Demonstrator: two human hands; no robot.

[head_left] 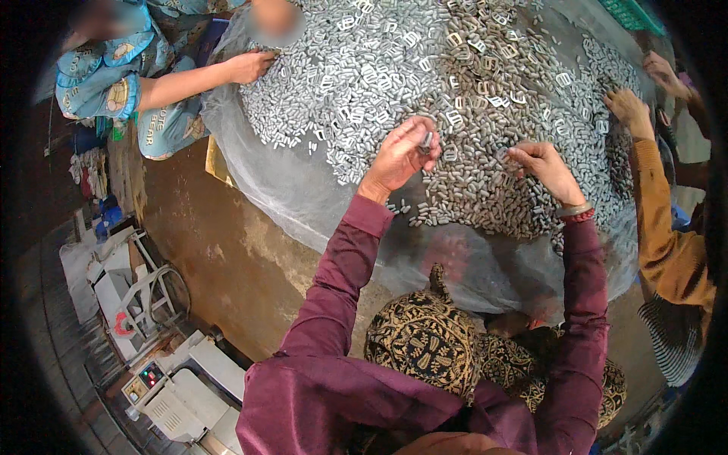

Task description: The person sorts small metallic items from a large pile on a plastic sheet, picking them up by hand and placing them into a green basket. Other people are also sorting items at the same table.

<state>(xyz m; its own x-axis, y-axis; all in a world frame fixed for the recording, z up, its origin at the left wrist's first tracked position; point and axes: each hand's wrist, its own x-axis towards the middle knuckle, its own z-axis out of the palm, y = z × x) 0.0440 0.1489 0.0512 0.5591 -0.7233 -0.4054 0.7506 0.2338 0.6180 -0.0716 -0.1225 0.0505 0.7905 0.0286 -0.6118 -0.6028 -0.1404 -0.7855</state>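
A wide heap of small metal pieces, short silvery pegs mixed with slotted buckles, lies in front of me on a translucent sheet; the pieces turn browner toward the middle. Over the heap's near left part is my left hand, palm partly up. Its fingers curl around a few grey metal pegs. My right hand hovers at the browner pieces, thumb and fingertips pinched together. Whatever sits between those fingertips is too small to make out.
A co-worker's hand reaches into the heap from the far left, and another's hand from the right. The translucent sheet spreads under the heap. A green basket stands far right; a beige machine is at lower left.
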